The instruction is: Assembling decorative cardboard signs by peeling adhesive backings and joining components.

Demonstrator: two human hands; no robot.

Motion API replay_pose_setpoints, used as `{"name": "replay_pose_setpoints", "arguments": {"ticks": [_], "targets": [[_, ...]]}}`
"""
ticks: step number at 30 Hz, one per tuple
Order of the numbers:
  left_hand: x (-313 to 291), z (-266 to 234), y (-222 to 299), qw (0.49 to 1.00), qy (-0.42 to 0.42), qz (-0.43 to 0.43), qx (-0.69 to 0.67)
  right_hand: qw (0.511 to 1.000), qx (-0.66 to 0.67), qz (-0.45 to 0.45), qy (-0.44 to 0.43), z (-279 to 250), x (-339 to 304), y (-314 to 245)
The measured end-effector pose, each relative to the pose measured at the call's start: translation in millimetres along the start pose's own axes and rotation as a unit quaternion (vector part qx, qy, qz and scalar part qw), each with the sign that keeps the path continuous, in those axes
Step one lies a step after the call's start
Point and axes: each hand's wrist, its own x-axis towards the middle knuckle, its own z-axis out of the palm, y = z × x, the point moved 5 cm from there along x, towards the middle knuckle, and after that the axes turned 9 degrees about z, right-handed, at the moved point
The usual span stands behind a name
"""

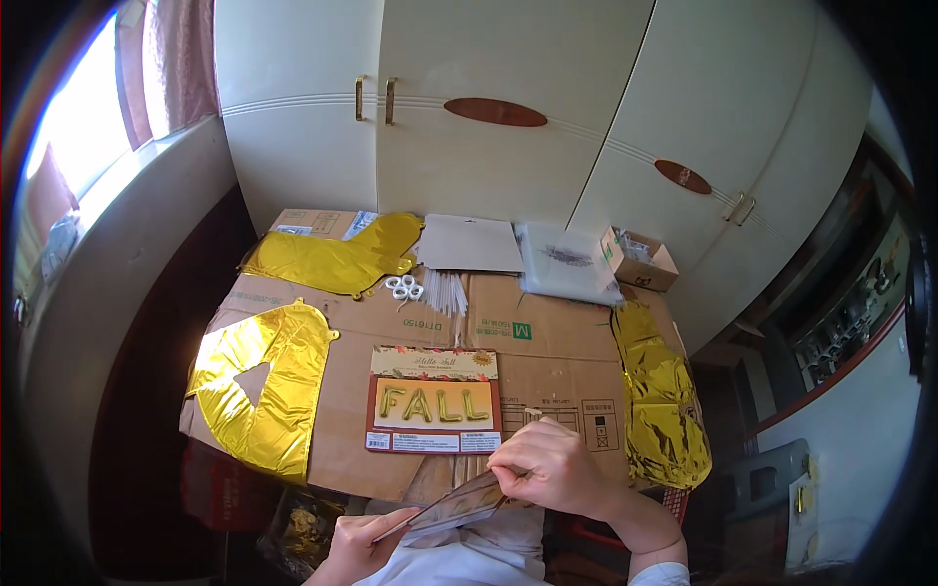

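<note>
Close to my body, a thin flat plastic packet [454, 510] is tilted between my two hands. My left hand [362, 543] grips its lower left edge, thumb on top. At its upper right end, my right hand [547, 465] pinches an edge, with the fingers closed. The packet's printed side is mostly turned away, and what is inside cannot be made out. Just beyond, a printed balloon package [434, 400] with a picture of gold letter balloons lies flat on the cardboard.
Flat gold foil balloons lie at the left [274, 386], back left [337, 256] and right [664, 400] of the cardboard-covered table [547, 381]. At the back are white ribbon rolls [404, 287], white straws [447, 292], grey card [473, 244], clear bags [565, 262] and a small box [639, 260].
</note>
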Motion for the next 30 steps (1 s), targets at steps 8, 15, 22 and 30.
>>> {"name": "replay_pose_setpoints", "arguments": {"ticks": [8, 15, 22, 30], "targets": [[-1, -1, 1, 0.999, -0.001, -0.034, 0.005, 0.999, -0.010, 0.044, 0.015, 2, -1, 11], [-1, -1, -1, 1.000, 0.006, -0.016, 0.009, 0.999, 0.032, 0.022, -0.012, 1, 2, 7], [0, -2, 3, 1.000, 0.017, -0.014, 0.012, 1.000, -0.019, -0.009, -0.003, 0, 1, 1], [-2, -3, 1, 1.000, 0.016, -0.019, 0.004, 0.978, -0.184, -0.097, 0.031, 0, -3, -17]]}}
